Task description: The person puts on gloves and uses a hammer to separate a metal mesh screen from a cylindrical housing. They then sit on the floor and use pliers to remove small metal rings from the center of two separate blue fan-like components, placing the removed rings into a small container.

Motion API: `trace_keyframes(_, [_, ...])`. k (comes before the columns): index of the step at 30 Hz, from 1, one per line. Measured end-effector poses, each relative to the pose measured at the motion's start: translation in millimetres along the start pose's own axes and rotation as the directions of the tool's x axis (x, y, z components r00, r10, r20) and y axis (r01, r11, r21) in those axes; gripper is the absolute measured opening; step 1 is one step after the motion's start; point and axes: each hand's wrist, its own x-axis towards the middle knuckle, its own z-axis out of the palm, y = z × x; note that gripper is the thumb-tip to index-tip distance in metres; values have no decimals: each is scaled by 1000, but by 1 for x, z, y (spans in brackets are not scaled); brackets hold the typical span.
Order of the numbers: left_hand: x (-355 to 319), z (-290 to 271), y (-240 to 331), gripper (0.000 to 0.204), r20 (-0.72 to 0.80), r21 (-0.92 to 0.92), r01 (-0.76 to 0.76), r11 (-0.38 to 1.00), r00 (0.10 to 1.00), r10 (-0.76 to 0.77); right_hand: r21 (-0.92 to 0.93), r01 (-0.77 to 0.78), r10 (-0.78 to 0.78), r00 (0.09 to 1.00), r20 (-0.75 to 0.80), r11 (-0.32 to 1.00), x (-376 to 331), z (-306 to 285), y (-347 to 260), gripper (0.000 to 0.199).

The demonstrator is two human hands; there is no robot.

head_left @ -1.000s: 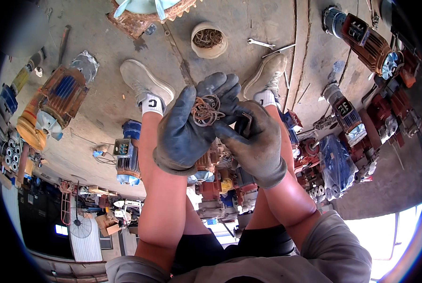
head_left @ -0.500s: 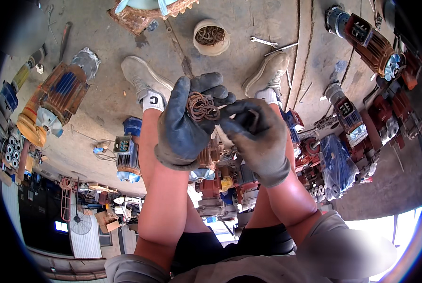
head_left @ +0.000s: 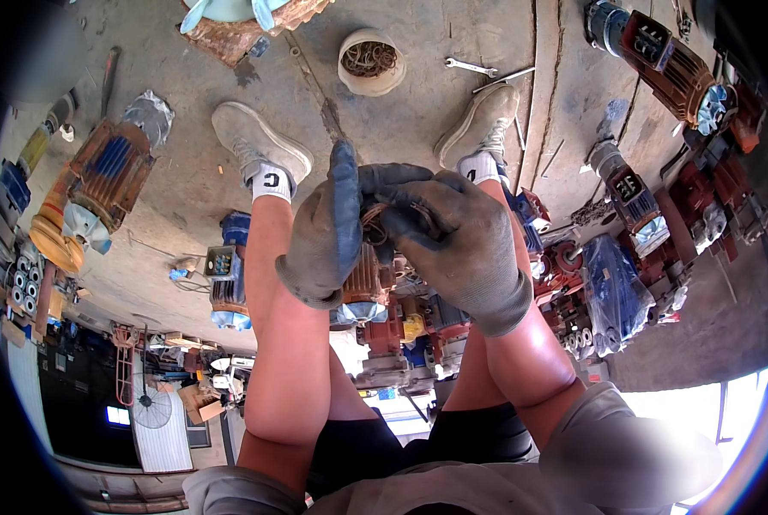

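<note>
My left hand (head_left: 332, 227), in a grey and dark blue coated work glove, is turned on its side with the thumb pointing up. Its fingers curl round a bunch of thin rusty rings (head_left: 373, 227), mostly hidden now. Against it presses my right hand (head_left: 461, 232), gloved the same way. The right fingers are closed at the bunch, with thin brown rings showing between them. How many each hand holds I cannot tell. On the floor ahead, a cream bucket (head_left: 347, 75) contains a pile of similar rusty rings (head_left: 370, 59).
An open-end wrench (head_left: 471, 67) and thin rods lie right of the bucket. Rusty electric motors stand at left (head_left: 109, 167) and right (head_left: 680, 81). A rusty casting (head_left: 225, 43) sits ahead. My shoes flank the bucket's near side. More motors and parts crowd behind.
My left hand has rotated from palm-up onto its side, covering most of the rings. My right hand has moved left, its fingers now over the bunch. The view has shifted slightly.
</note>
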Motion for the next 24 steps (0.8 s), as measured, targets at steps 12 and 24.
trace_keyframes(12, [3,-6,8,62,63,25,66,997,996,-68,436,-558,488,830,270,706,9,-15,-5,21])
trace_keyframes(24, [7,11,2,64,-158,55,-40,998,986,49,768,-340,470,881,59,543,-3,23,-5,17])
